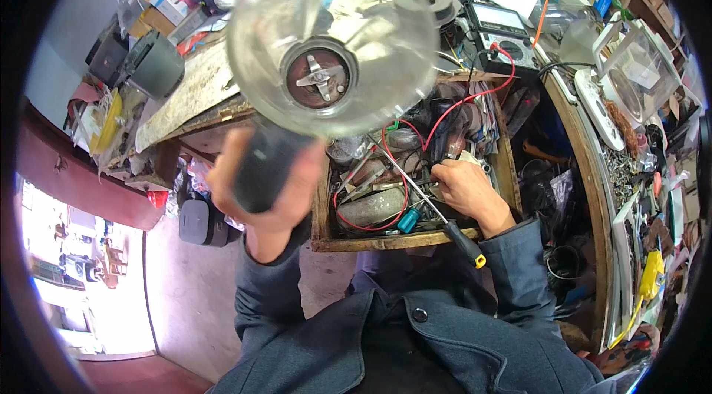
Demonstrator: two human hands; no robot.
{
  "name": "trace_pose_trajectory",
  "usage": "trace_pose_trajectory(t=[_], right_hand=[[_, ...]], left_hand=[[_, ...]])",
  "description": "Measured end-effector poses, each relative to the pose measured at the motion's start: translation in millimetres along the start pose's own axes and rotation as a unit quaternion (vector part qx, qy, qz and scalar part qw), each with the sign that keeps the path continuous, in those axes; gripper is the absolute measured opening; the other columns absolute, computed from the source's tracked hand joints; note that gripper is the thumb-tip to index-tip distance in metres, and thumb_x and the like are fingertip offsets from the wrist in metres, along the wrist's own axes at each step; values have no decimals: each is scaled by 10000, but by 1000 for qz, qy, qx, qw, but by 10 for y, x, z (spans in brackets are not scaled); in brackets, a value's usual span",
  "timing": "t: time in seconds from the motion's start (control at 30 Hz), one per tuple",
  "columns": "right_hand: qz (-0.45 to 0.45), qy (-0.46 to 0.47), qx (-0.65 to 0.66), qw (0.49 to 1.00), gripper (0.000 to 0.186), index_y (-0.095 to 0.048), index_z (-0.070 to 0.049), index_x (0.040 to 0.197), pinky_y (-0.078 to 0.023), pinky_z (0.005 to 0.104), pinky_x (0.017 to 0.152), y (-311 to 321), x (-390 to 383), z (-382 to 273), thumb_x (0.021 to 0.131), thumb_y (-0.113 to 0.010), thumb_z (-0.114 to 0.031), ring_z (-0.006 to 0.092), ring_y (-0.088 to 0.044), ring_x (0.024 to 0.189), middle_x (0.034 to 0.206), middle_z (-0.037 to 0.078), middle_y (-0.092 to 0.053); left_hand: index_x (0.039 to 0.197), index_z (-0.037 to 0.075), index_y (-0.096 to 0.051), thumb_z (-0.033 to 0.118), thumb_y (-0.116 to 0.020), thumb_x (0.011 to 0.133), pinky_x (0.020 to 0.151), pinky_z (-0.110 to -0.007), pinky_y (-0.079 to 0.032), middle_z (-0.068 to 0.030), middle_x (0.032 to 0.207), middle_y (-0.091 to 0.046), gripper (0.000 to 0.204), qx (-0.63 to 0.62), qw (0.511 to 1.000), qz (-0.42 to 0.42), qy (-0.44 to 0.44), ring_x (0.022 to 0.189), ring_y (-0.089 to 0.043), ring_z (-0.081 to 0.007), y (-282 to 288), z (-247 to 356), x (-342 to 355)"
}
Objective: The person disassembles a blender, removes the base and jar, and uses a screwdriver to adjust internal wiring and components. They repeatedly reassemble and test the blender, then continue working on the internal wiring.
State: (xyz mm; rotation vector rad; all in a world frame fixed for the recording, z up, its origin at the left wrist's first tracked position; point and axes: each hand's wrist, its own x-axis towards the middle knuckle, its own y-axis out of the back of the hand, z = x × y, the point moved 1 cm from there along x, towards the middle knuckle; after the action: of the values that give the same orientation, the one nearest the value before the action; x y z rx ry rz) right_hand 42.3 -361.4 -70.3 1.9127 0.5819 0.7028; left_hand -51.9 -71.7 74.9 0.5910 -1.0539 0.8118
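Observation:
A clear blender jar (386, 60) is raised in front of me, its mouth tipped toward me. The metal blade (319, 77) shows at its bottom. My left hand (282, 209) is wrapped around the jar's black handle (265, 170); both are slightly blurred. Down in the open wooden drawer (397, 243), my right hand (475, 192) reaches among small parts with fingers curled in. What they grip, if anything, is hidden. Beside that hand, a long screwdriver (465, 244) with a black and yellow handle lies across the drawer's front edge. A teal handle (409, 220) lies nearby.
A multimeter (512, 53) with red and black leads stands behind the drawer. Loose screws and parts (638, 171) cover the right bench. A clear square jug (641, 71) stands there too. Dark grey containers (152, 64) sit at the far left. An orange cord (546, 1) hangs at the back.

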Motion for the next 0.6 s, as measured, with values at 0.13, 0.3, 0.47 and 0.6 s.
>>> trace_pose_trajectory(t=[0.13,0.3,0.47,0.6], right_hand=[[6,2,14,1000,84,-665,-32,860,-562,524,750,-43,-8,52,795,-666,-86,426,-696,843,857,182,-693],[11,0,26,1000,91,-676,-31,864,-563,534,749,-47,7,50,788,-657,-77,434,-695,839,843,185,-695],[1,1,14,1000,111,-679,-29,881,-562,536,756,-53,12,88,786,-654,-82,432,-693,861,854,184,-694],[-3,-2,23,1000,114,-680,-30,889,-560,539,755,-82,6,138,792,-650,-84,430,-694,869,858,188,-692]], left_hand=[[925,-19,-723,88,-780,931,416,-242,-335,-5,653,-637,122,-190,965,4,182,444,-486,-69,-123,-94,345],[754,87,-599,251,-793,961,415,-307,-319,27,516,-405,327,-192,948,21,253,383,-388,-108,-145,-303,688],[861,75,-646,296,-800,953,428,-298,-297,31,547,-391,285,-177,942,18,284,412,-368,-104,-198,-316,825],[836,62,-629,330,-813,937,445,-285,-304,23,569,-409,340,-184,939,-15,291,434,-376,-107,-246,-384,947]])
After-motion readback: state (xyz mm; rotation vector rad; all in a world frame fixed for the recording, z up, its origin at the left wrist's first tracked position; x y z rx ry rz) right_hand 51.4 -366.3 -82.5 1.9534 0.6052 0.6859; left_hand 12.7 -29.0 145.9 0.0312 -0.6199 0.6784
